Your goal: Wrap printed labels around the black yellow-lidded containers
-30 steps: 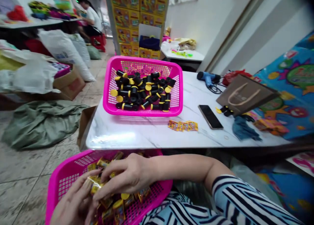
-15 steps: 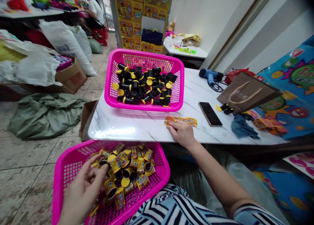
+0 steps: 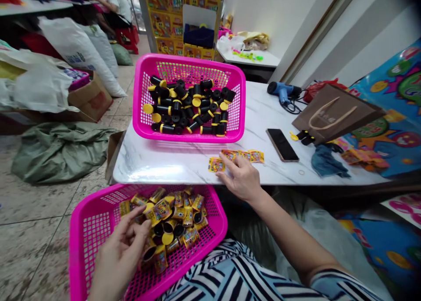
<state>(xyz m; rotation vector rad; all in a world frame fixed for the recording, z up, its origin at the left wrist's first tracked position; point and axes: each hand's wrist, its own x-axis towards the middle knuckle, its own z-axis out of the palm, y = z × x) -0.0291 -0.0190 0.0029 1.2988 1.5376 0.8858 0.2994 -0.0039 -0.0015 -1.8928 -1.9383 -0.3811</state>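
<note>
My left hand [image 3: 120, 246] hovers over the near pink basket [image 3: 77, 231], thumb and index finger apart, and I see nothing held. In that basket lie several small black tubes in yellow printed wraps [image 3: 190, 237], some with yellow caps and some showing dark open ends. On the table edge, my right hand [image 3: 242, 178] has its thumb and index finger at one small orange printed label [image 3: 216, 164], which lies flat. Beside its fingertips an overlapping row of the same labels [image 3: 251, 156] stretches to the right.
A second pink basket [image 3: 189, 136] on the white table [image 3: 167, 165] holds several black tubes with yellow caps. To the right are a phone [image 3: 282, 144], a blue heat gun [image 3: 284, 90] and a brown paper bag [image 3: 329, 112]. Sacks [image 3: 82, 51] stand at left; a person sits beyond.
My right hand has left the near basket and reached the labels on the table; one label has slid left from the row. My left hand has stayed over the basket, its fingers now off the wrapped tubes.
</note>
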